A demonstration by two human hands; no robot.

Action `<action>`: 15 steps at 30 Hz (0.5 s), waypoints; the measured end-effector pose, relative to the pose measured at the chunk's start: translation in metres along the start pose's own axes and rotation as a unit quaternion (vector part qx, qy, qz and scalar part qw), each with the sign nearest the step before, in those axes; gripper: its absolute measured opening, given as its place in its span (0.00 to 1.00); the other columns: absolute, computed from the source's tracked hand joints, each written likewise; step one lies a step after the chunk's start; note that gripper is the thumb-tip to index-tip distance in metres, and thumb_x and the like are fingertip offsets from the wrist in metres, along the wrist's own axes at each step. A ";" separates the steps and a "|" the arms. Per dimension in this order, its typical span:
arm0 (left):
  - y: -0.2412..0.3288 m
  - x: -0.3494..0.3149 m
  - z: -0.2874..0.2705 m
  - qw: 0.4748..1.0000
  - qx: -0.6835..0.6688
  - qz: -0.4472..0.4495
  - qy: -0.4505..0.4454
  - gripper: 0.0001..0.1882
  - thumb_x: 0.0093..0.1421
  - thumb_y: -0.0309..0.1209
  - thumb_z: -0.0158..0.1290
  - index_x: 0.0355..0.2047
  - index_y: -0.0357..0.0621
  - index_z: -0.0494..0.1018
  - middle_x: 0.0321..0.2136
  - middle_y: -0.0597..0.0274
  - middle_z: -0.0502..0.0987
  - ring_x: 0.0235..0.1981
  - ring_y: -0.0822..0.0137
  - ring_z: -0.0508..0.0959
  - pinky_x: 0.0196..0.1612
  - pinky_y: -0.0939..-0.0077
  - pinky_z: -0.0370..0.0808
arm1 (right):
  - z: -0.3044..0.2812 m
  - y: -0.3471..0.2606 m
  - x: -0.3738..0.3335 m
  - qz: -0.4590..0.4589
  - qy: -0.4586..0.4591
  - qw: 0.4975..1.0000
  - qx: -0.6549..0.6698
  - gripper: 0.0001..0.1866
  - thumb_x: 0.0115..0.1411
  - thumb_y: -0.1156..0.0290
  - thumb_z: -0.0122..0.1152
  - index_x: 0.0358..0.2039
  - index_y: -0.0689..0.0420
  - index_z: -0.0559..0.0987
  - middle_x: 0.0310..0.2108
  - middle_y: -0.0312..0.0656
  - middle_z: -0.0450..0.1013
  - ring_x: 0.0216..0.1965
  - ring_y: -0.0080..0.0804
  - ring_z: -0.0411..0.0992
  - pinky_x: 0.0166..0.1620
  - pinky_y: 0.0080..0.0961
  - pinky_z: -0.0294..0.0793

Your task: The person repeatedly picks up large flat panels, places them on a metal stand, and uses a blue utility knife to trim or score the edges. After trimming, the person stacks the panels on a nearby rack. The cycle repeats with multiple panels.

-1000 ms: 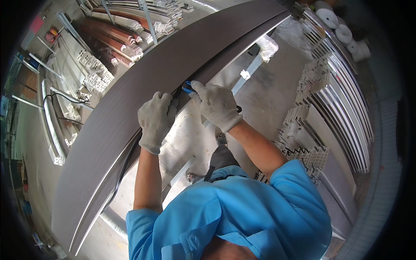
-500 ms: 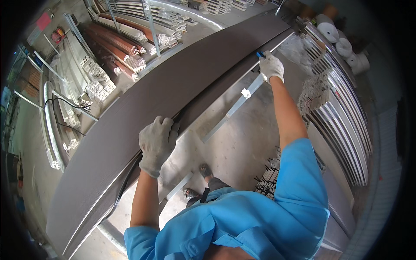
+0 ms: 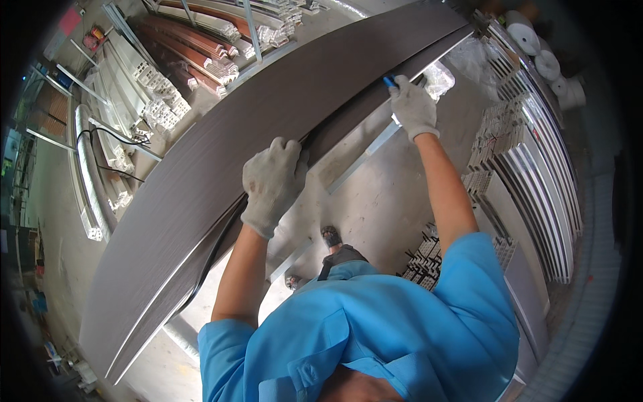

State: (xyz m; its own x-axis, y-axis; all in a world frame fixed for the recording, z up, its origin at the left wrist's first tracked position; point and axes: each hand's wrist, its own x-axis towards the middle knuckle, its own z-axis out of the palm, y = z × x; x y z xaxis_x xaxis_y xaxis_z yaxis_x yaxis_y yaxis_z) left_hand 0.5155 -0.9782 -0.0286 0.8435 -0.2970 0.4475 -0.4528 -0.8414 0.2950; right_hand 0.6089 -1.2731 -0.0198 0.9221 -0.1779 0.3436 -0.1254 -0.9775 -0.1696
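Gripped tight by gloved left hand (image 3: 271, 184): near edge of long dark brown panel (image 3: 221, 161), fingers curled over top. Further along same edge, small blue tool (image 3: 389, 82) pinched in closed right hand (image 3: 413, 106), pressed against panel. Beyond grip, stacked profiles (image 3: 201, 40) seen on floor; concrete floor (image 3: 382, 194) below

— Where is there room to move around the long dark panel (image 3: 221, 167)?

— Bare concrete floor (image 3: 395, 194) lies open beneath its right edge, crossed only by a slim metal strip (image 3: 365, 157) lying on it.

— And what hems it in?

— Stacked aluminium profiles (image 3: 529, 167) crowd the right side, bundled brown and white profiles (image 3: 194, 47) the far left. The gloved left hand (image 3: 271, 184) and gloved right hand (image 3: 414, 107) occupy the panel's near edge, well apart.
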 end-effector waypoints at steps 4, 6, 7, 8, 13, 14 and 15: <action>0.001 0.004 0.000 1.000 -0.009 -0.009 -0.009 0.10 0.61 0.38 0.54 0.31 0.45 0.75 0.29 0.55 0.76 0.29 0.52 0.80 0.32 0.57 0.75 | -0.017 -0.063 -0.070 -0.056 -0.032 0.997 0.041 0.12 0.64 0.60 0.52 0.41 0.54 0.75 0.31 0.51 0.78 0.36 0.53 0.78 0.41 0.49 0.75; 0.004 0.001 -0.007 0.999 -0.005 -0.031 -0.031 0.10 0.61 0.38 0.53 0.32 0.44 0.76 0.31 0.53 0.78 0.32 0.50 0.80 0.35 0.56 0.76 | -0.022 -0.088 -0.095 -0.098 -0.036 0.993 0.057 0.11 0.64 0.60 0.53 0.40 0.54 0.74 0.29 0.51 0.78 0.35 0.53 0.78 0.40 0.48 0.75; 0.004 -0.001 -0.011 0.998 0.000 -0.046 -0.050 0.11 0.61 0.38 0.53 0.33 0.44 0.76 0.33 0.52 0.78 0.34 0.49 0.81 0.36 0.56 0.77 | -0.024 -0.095 -0.104 -0.118 -0.030 0.991 0.059 0.11 0.64 0.61 0.53 0.39 0.54 0.74 0.29 0.51 0.78 0.35 0.53 0.78 0.40 0.48 0.75; 0.007 -0.006 -0.016 0.996 -0.001 -0.058 -0.072 0.11 0.61 0.38 0.52 0.34 0.44 0.76 0.34 0.51 0.79 0.36 0.48 0.81 0.38 0.55 0.77 | -0.026 -0.097 -0.111 -0.151 -0.027 0.986 0.069 0.11 0.64 0.61 0.53 0.39 0.55 0.74 0.28 0.51 0.78 0.34 0.53 0.78 0.39 0.48 0.75; -0.031 -0.097 -0.079 0.995 -0.049 -0.073 -0.047 0.12 0.65 0.37 0.50 0.41 0.43 0.76 0.35 0.48 0.80 0.37 0.44 0.80 0.39 0.54 0.76 | -0.023 -0.092 -0.105 -0.115 -0.036 0.990 0.073 0.16 0.63 0.56 0.55 0.48 0.49 0.77 0.33 0.51 0.79 0.37 0.53 0.77 0.40 0.47 0.76; -0.044 -0.122 -0.095 0.995 -0.056 -0.079 -0.038 0.12 0.65 0.36 0.51 0.43 0.44 0.76 0.35 0.47 0.80 0.38 0.44 0.80 0.39 0.54 0.75 | -0.021 -0.092 -0.104 -0.116 -0.028 0.990 0.073 0.16 0.63 0.56 0.54 0.48 0.49 0.77 0.34 0.51 0.79 0.38 0.53 0.77 0.41 0.46 0.75; -0.057 -0.148 -0.113 0.991 -0.072 -0.100 -0.044 0.12 0.64 0.33 0.52 0.44 0.42 0.76 0.34 0.49 0.80 0.36 0.49 0.80 0.38 0.59 0.75 | -0.020 -0.091 -0.104 -0.119 -0.018 0.990 0.077 0.16 0.63 0.56 0.54 0.48 0.48 0.77 0.35 0.51 0.79 0.38 0.53 0.77 0.42 0.46 0.75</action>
State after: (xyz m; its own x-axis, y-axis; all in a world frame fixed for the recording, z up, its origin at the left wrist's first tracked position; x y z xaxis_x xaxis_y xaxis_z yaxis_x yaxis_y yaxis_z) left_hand 0.3837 -0.8356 -0.0167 0.9396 -0.1748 0.2941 -0.3055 -0.8158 0.4910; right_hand 0.5170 -1.1677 -0.0213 0.9316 0.0612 0.3584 0.1507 -0.9621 -0.2275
